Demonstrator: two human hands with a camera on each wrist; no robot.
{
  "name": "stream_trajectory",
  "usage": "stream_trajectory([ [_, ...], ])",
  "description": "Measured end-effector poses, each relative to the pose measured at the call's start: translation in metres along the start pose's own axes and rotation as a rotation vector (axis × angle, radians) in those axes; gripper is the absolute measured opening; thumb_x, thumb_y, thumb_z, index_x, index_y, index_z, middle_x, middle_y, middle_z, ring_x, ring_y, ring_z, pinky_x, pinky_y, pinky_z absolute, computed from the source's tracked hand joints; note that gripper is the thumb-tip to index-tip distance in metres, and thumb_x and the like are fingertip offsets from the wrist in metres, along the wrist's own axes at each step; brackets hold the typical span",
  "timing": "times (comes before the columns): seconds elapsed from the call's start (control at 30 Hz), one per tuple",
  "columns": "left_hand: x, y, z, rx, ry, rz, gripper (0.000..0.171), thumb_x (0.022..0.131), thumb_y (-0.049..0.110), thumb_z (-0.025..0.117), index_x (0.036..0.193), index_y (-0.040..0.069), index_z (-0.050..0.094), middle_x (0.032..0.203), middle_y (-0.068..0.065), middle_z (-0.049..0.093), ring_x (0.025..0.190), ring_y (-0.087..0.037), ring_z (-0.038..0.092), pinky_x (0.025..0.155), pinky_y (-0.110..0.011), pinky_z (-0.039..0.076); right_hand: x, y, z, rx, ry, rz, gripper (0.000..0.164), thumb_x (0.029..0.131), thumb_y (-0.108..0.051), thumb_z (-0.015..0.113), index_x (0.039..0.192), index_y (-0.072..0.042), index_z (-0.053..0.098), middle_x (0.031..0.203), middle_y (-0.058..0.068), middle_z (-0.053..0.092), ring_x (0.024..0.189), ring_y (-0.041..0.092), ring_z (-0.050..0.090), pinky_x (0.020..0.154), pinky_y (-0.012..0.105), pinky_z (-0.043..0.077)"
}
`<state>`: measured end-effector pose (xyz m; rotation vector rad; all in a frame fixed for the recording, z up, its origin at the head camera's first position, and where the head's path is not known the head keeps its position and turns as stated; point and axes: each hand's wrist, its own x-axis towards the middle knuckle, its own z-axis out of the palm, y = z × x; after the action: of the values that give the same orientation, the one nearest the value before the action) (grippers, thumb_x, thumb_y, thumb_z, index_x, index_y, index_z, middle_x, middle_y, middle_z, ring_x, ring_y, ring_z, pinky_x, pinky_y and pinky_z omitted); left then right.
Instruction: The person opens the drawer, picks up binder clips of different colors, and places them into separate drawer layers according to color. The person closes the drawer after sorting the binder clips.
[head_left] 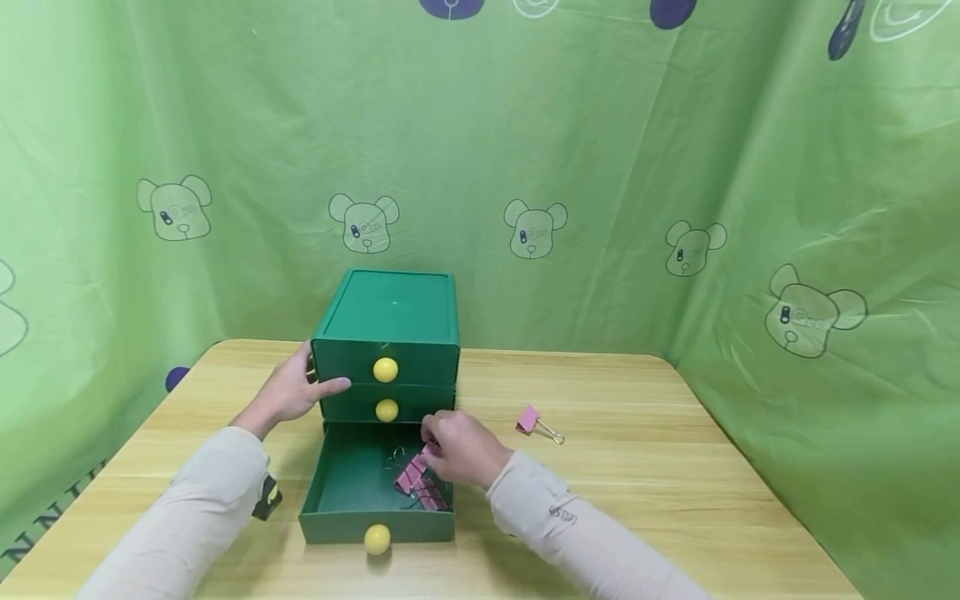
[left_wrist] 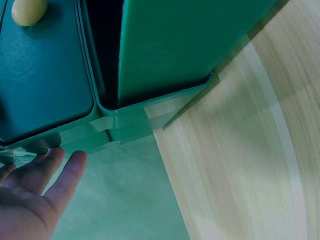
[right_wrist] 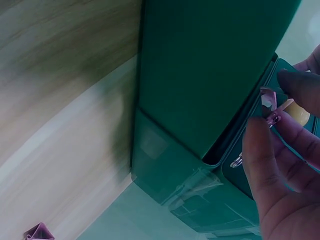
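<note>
A green desktop drawer cabinet (head_left: 396, 307) has yellow round knobs, and its bottom drawer (head_left: 352, 525) is pulled out. My left hand (head_left: 294, 390) lies against the cabinet's left side, thumb stretched across the front. In the left wrist view, the straight fingers (left_wrist: 67, 175) touch its taped side. Over the drawer's right part, my right hand (head_left: 463, 446) pinches a pink binder clip (right_wrist: 272, 116) between thumb and fingers, its metal handle (right_wrist: 237, 161) showing below. Several pink binder clips (head_left: 429, 495) lie under that hand in the drawer.
Another pink binder clip (head_left: 528, 418) lies on the wooden table (head_left: 637, 467) right of the cabinet. A small black-and-yellow item (head_left: 267, 497) sits beside the left forearm, partly covered by the sleeve. Green printed curtains (head_left: 465, 150) surround the table.
</note>
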<state>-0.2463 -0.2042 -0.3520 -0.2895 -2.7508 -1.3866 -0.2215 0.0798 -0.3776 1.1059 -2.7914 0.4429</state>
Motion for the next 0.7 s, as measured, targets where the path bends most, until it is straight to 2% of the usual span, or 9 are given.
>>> stream_trajectory([
  [0.7,-0.0003,0.0011,0.0001,0.007,-0.003,-0.007,0.098,0.089,0.043,0.069,0.155,0.005,0.007,0.151,-0.030,0.026,0.135,-0.052,0.027,0.105,-0.063,0.030,0.0019,-0.0050,0.0091,-0.066,-0.019,-0.043,0.017,0.083,-0.018,0.078,0.087,-0.010,0.063,0.073,-0.006,0.052,0.063,0.006,0.048,0.057,0.012,0.045],
])
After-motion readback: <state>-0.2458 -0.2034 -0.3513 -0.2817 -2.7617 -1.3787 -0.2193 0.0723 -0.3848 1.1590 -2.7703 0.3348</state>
